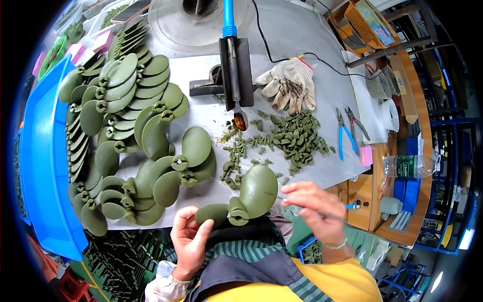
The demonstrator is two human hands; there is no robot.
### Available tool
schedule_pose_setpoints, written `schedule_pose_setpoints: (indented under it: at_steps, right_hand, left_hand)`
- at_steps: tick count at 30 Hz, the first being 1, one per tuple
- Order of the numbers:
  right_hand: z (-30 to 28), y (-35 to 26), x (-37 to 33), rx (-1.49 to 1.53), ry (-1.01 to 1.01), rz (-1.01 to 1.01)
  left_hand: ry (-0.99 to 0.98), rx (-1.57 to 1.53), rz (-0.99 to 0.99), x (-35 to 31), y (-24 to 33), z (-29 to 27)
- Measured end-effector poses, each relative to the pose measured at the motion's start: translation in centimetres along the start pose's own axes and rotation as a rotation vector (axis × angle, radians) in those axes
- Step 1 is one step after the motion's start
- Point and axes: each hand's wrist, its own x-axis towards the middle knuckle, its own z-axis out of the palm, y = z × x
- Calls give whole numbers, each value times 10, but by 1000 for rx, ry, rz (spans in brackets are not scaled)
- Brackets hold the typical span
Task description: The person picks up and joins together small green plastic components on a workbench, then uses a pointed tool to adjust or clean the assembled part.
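My left hand [191,236] pinches one blade of an olive-green plastic propeller [257,191] in front of my body. Its slotted hub points down toward me, and the other blade rises to the right. Close to that blade, my right hand [319,209] is closed round a slim metal tool [302,203], whose light tip shows by the fingertips. Motion blur and the fingers hide the tool's exact kind. Beyond the propeller lies a heap of small green plastic offcuts [299,138]. Many like propellers [118,90] are stacked in overlapping rows on the left.
A blue-handled soldering iron [231,60] rests in a dark stand, its browned tip toward me. Nearby are a stained work glove [289,85], blue-handled pliers [344,136] and dark-handled pliers [358,126]. A blue tray [45,151] borders the left; a plastic bottle [408,166] lies right.
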Motion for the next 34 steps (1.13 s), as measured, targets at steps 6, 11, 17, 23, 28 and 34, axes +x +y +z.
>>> schedule_pose_setpoints:
  at_steps: [6, 11, 17, 23, 28, 34]
  right_hand:
    - [26, 14, -18, -49, 46, -122]
    - [29, 19, -20, -47, 12, -165]
    - [31, 21, -22, -51, 50, -123]
    - [32, 27, -20, -21, 35, -207]
    - [34, 25, -16, -51, -13, -256]
    - [38, 37, -22, 2, 48, -184]
  left_hand:
    - [-9, -24, 116, -2, -2, -2]
    - [-14, -19, 157, -2, 0, -2]
    - [-108, 104, 284, 1, -1, -4]
    - [-113, 114, 279, 1, 4, -3]
    - [-107, 103, 266, 1, 4, -3]
    - [-115, 147, 293, -1, 8, -4]
